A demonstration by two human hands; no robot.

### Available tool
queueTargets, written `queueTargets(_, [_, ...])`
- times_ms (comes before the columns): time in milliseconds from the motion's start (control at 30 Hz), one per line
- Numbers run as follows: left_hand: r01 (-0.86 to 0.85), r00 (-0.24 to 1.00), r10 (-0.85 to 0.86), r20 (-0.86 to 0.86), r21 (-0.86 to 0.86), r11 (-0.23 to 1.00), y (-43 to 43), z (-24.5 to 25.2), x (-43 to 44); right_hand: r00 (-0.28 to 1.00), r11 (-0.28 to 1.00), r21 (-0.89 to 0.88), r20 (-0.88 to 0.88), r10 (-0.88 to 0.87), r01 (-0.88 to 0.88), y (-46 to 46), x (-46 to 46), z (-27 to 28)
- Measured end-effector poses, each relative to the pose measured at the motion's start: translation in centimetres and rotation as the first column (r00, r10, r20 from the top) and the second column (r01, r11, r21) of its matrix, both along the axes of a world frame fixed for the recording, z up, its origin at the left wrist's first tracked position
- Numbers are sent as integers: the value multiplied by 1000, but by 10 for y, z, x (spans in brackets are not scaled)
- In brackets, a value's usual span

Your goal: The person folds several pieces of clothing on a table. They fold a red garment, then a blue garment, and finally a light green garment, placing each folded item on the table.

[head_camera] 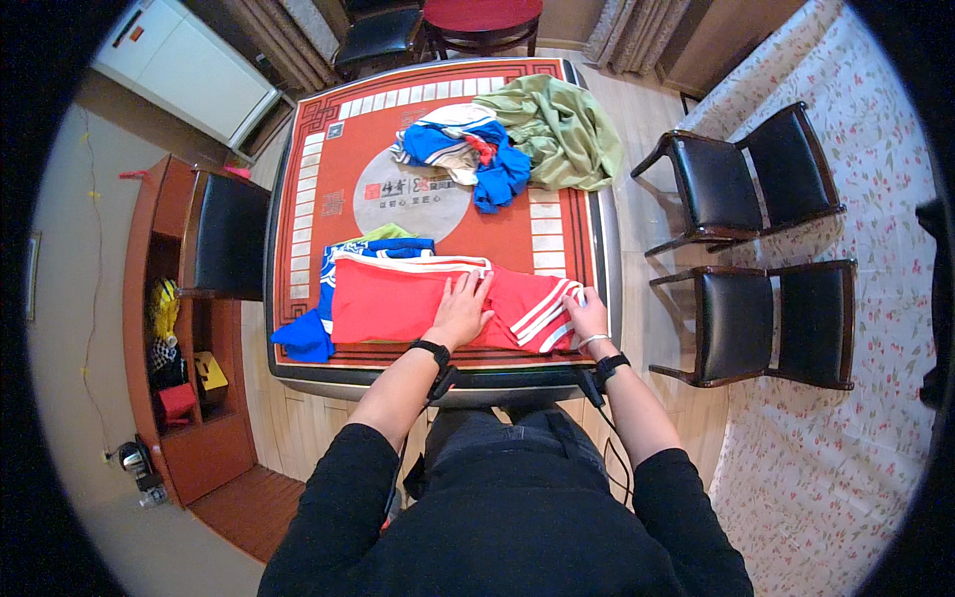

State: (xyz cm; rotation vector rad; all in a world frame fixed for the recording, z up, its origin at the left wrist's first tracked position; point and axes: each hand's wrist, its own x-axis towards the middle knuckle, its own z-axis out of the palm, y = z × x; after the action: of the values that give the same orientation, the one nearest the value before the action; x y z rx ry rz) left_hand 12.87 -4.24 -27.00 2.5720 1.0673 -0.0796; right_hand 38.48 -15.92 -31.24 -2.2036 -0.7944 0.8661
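Note:
A red garment with white stripes (388, 298) lies folded lengthwise along the near side of the table, its striped sleeve pointing right. My left hand (461, 310) rests on it with fingers spread, near the middle. At the sleeve's striped end, my right hand (587, 313) pinches the fabric between thumb and fingers. Under the red garment's left end, a blue and white garment (304, 337) sticks out, with a bit of light green cloth (388, 233) showing above it. Farther back lie a crumpled blue and white garment (503, 175) and a crumpled olive-green cloth (571, 134).
The clothes lie on a table with a red printed cover (336, 186). Black-seated chairs stand at the right (739, 324) and left (227, 235). An open wooden cabinet (213, 448) holding several items is at the left. A dark cable (613, 429) hangs by my right arm.

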Motion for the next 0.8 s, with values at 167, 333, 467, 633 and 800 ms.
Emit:
queueTargets(167, [-120,973,122,194,-21,993,-4,7,-5,997,1000,-1,-76,25,-26,6,-13,20])
queueTargets(333, [50,683,662,308,-924,378,-9,30,-11,834,994,110,-548,67,-8,35,-71,64])
queueTargets(467, [196,409,833,374,-927,320,3,50,-45,667,902,393,-626,404,-177,77,-145,90])
queueTargets(633, [194,245,930,273,-954,229,39,56,-141,337,824,436,-763,551,-361,108,-209,99])
queueTargets(800, [113,205,939,277,-959,259,74,44,-193,340,836,405,-779,527,-369,130,-248,89])
